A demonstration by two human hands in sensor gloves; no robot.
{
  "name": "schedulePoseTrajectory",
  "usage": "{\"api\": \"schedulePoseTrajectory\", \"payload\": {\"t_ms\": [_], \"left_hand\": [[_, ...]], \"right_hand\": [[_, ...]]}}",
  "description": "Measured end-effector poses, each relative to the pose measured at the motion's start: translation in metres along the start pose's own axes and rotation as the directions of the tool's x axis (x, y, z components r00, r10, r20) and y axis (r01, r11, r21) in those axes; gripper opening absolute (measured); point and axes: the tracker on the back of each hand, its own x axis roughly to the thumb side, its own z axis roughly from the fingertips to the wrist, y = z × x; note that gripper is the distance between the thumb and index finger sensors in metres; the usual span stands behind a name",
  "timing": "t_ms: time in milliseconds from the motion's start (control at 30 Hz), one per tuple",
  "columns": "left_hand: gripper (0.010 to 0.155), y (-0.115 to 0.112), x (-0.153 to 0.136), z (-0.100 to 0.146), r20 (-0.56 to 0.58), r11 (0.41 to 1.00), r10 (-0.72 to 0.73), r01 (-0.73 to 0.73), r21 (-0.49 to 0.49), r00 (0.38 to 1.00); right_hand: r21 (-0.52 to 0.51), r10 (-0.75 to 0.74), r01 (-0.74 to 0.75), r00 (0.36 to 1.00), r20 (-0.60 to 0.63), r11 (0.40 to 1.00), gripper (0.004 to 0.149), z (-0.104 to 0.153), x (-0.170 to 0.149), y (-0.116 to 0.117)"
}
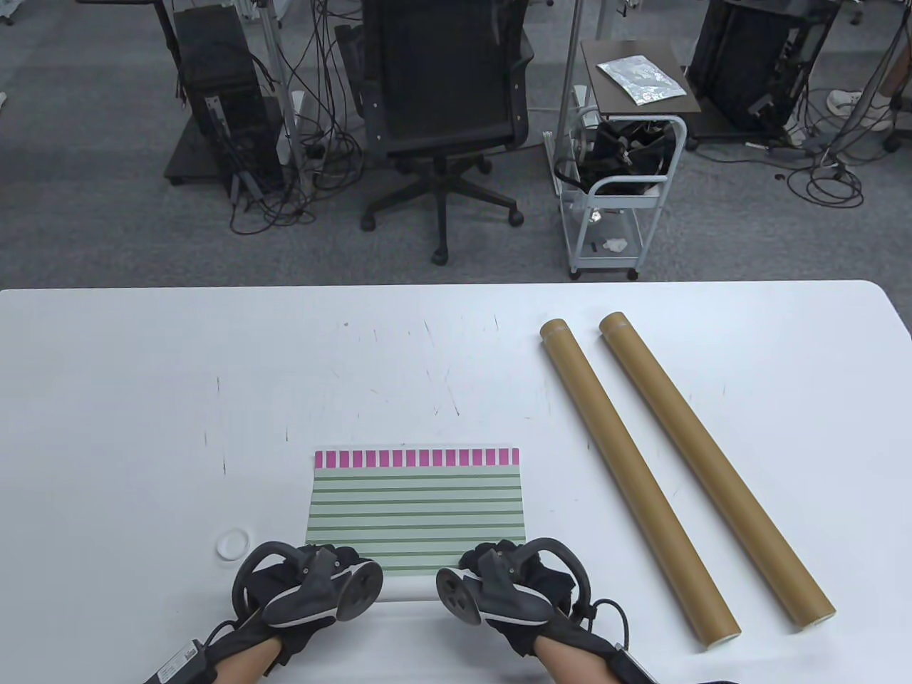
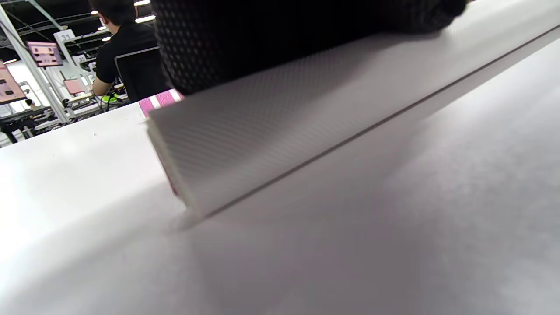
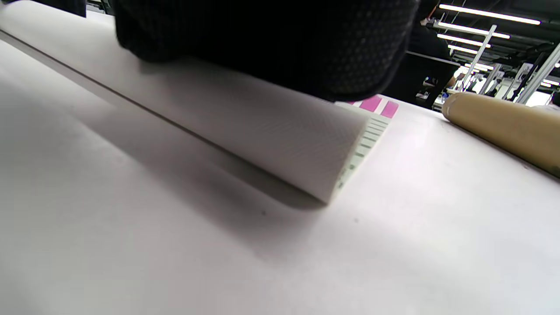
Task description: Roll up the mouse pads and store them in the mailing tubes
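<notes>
My left hand (image 1: pixel 308 586) and my right hand (image 1: pixel 507 586) press on the near edge of the striped mouse pad (image 1: pixel 417 509), which curls upward, white underside out. My fingers grip this fold. Two mailing tubes (image 1: pixel 636 476) lie at the right.

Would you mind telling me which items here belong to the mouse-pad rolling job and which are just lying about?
Part of the job:
green-striped mouse pad with pink edge
two brown cardboard mailing tubes
left hand and right hand on the pad's near edge

Lying about:
small white round cap
black office chair
white trolley
</notes>
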Motion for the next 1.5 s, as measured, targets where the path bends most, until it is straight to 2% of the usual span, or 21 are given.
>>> {"api": "schedulePoseTrajectory", "payload": {"t_ms": [67, 200, 333, 400, 500, 567, 667, 733, 800, 900, 1067, 1233, 1300, 1400, 1500], "left_hand": [[0.045, 0.000, 0.001, 0.001, -0.001, 1.000, -0.014, 0.014, 0.010, 1.000], [0.052, 0.002, 0.008, 0.010, 0.055, 0.991, -0.016, 0.009, 0.135, 0.998], [0.051, 0.001, 0.005, 0.007, 0.041, 0.994, 0.013, -0.018, 0.112, 0.999], [0.047, 0.000, 0.002, 0.004, 0.024, 0.994, 0.074, -0.075, 0.084, 0.997], [0.045, -0.002, -0.001, -0.002, 0.001, 0.995, 0.096, -0.096, 0.041, 0.995], [0.044, -0.003, -0.003, -0.005, -0.015, 0.993, 0.115, -0.115, 0.015, 0.993], [0.045, -0.003, -0.003, -0.005, -0.014, 0.993, 0.120, -0.120, -0.003, 0.993], [0.045, -0.002, -0.002, -0.003, 0.027, 0.994, 0.102, -0.101, -0.035, 0.994], [0.046, -0.003, -0.003, -0.002, 0.053, 0.990, 0.132, -0.129, -0.055, 0.990], [0.047, -0.006, -0.007, -0.002, 0.056, 0.987, 0.154, -0.151, -0.050, 0.986], [0.053, 0.000, -0.008, 0.007, 0.081, 0.993, 0.074, -0.081, 0.083, 0.994], [0.050, -0.003, -0.009, 0.005, 0.056, 0.992, 0.113, -0.116, 0.059, 0.992], [0.049, -0.004, -0.010, 0.003, 0.043, 0.992, 0.112, -0.114, 0.045, 0.993], [0.047, -0.005, -0.012, -0.001, 0.028, 0.989, 0.151, -0.151, 0.003, 0.988], [0.048, -0.006, -0.013, -0.002, 0.025, 0.987, 0.158, -0.157, -0.013, 0.987]], "right_hand": [[0.005, -0.001, 0.001, 1.000, -0.011, 1.000, 0.045, -0.002, 0.000, 0.001], [0.018, -0.018, 0.019, 1.000, -0.015, 1.000, 0.045, -0.005, -0.003, 0.001], [0.027, -0.046, 0.047, 0.999, -0.018, 0.999, 0.045, -0.005, -0.005, 0.002], [0.026, -0.029, 0.029, 1.000, -0.011, 0.999, 0.046, -0.003, -0.004, 0.001], [-0.023, -0.008, 0.008, 1.000, -0.008, 1.000, 0.049, 0.004, -0.003, -0.002], [0.019, -0.006, 0.006, 1.000, 0.003, 1.000, 0.056, 0.004, -0.005, 0.000], [0.034, -0.039, 0.039, 0.999, 0.000, 0.999, 0.052, 0.000, -0.006, -0.002], [0.074, -0.048, 0.047, 0.999, 0.021, 0.996, 0.051, 0.000, -0.005, -0.004], [0.072, -0.044, 0.042, 0.999, 0.029, 0.997, 0.050, 0.002, -0.003, -0.004], [0.043, -0.007, 0.006, 1.000, 0.030, 0.999, 0.049, 0.005, 0.000, -0.004], [0.041, 0.032, -0.033, 0.999, 0.033, 0.999, 0.049, 0.002, 0.003, -0.002], [0.045, -0.005, 0.004, 1.000, 0.019, 0.999, 0.051, 0.007, -0.001, -0.004], [0.015, 0.003, -0.003, 1.000, 0.017, 1.000, 0.055, 0.012, -0.003, -0.006], [0.076, 0.025, -0.026, 1.000, 0.013, 0.997, 0.055, 0.008, -0.002, -0.002], [0.081, 0.049, -0.050, 0.999, 0.017, 0.996, 0.053, 0.003, 0.000, -0.003]]}}
